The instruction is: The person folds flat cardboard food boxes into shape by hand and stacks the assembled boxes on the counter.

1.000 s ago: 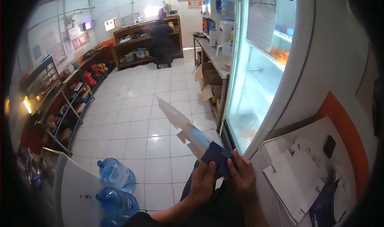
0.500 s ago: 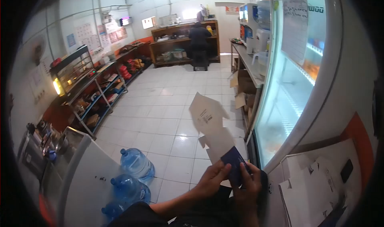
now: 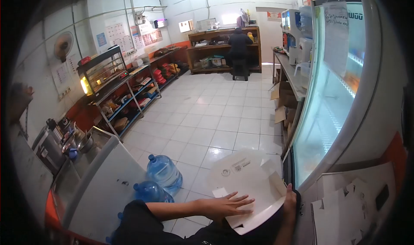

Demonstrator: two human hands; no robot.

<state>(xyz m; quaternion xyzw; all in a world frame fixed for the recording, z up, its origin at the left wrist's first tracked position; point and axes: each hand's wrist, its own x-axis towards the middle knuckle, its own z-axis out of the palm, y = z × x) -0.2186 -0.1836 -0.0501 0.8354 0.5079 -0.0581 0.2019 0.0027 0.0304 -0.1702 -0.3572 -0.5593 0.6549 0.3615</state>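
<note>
A pale cardboard piece (image 3: 254,180) with small printed marks lies unfolded over my lap, a flap standing up on its right side. Spread fingers of my left hand (image 3: 228,206) rest on its lower left part. On the right edge, my right hand (image 3: 290,204) grips the cardboard with the thumb upward; its other fingers are mostly hidden. More flat white cardboard pieces (image 3: 340,210) lie on a white surface to my right, with a dark phone-like object (image 3: 382,196) on them.
Blue water bottles (image 3: 164,172) stand on the floor at left, beside a white panel (image 3: 105,189). The lit glass-door fridge (image 3: 327,102) rises at right. A person (image 3: 239,44) sits at the far wooden shelf (image 3: 202,55). Metal racks (image 3: 129,96) line the left wall.
The cardboard has turned from its blue side to its pale side and spread wider. My left hand has opened flat on it, and my right hand has moved to its right edge. The view has swung left.
</note>
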